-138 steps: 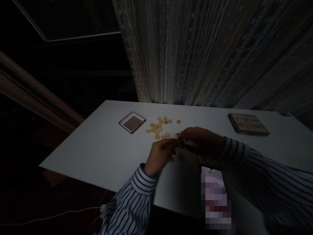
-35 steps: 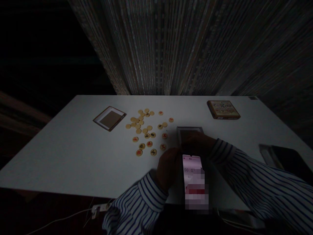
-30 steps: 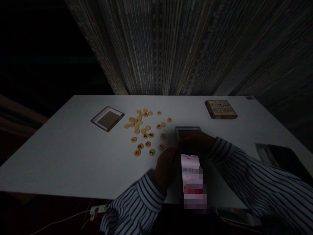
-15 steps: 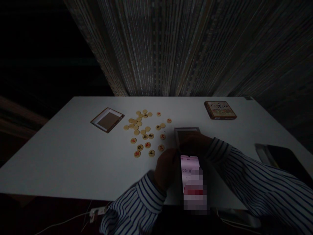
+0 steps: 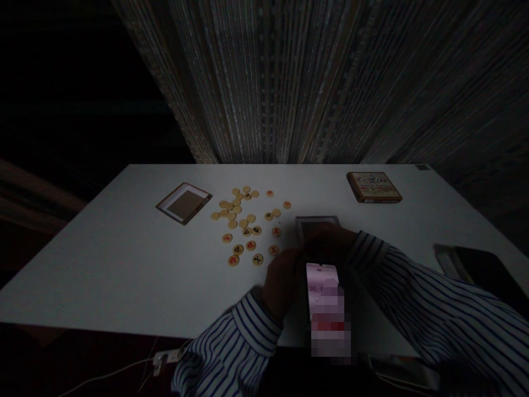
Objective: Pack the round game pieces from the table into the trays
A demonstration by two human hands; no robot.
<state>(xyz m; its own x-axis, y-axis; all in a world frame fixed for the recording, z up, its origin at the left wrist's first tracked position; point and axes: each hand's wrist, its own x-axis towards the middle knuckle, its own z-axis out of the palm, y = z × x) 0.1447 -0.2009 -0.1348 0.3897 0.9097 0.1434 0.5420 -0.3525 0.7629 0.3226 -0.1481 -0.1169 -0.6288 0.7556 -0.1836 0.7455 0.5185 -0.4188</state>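
Note:
Dim light leaves my hands dark. My left hand (image 5: 283, 281) is closed, its fingers curled toward my right hand (image 5: 330, 241), which bends inward over the near part of a shallow open box (image 5: 317, 219). Their fingertips meet at the box's near left side; anything between them is lost in shadow. Just below lies a lit phone (image 5: 322, 278) with a timer on its screen, its lower part blurred out. I cannot tell whether either hand touches it. Left of the box, several round xiangqi pieces (image 5: 250, 246) lie scattered, some with red or black characters showing, others blank side up.
A box lid (image 5: 165, 208) lies at the left of the white table (image 5: 124, 264). A printed flat box (image 5: 374, 187) sits at the back right, and a dark flat object (image 5: 483, 270) by my right forearm. A white power strip (image 5: 165, 357) with cables is below the front edge.
The view has shifted slightly, so everything sits a little farther right. The phone's timer digits read differently. My hands stay at the box, and the pieces have not moved.

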